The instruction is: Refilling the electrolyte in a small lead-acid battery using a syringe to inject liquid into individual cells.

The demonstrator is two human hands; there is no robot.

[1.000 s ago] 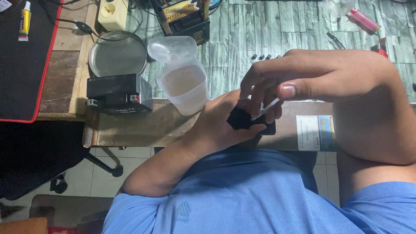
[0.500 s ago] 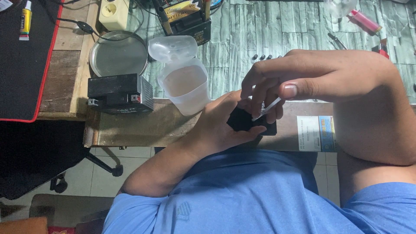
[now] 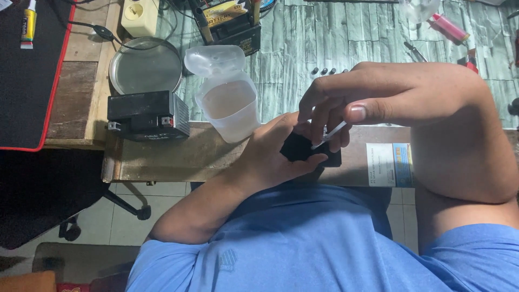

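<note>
left hand (image 3: 273,154) grips black block (image 3: 296,147); right hand (image 3: 378,100) pinches swab (image 3: 330,134) (plastic tub (image 3: 227,108) beside).

— What does the setting show?
— A wooden table (image 3: 178,157) with a grey plank-patterned top, a black red-edged mat (image 3: 27,81) at its left.
— And below?
— Pale tiled floor (image 3: 135,211), where a black chair's wheeled base (image 3: 70,230) stands.

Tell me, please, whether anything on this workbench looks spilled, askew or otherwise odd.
Nothing looks spilled or damaged. The translucent tub stands upright with its hinged lid flipped open. The left hand holds a small black part while the right hand pinches a thin white stick against it.
</note>
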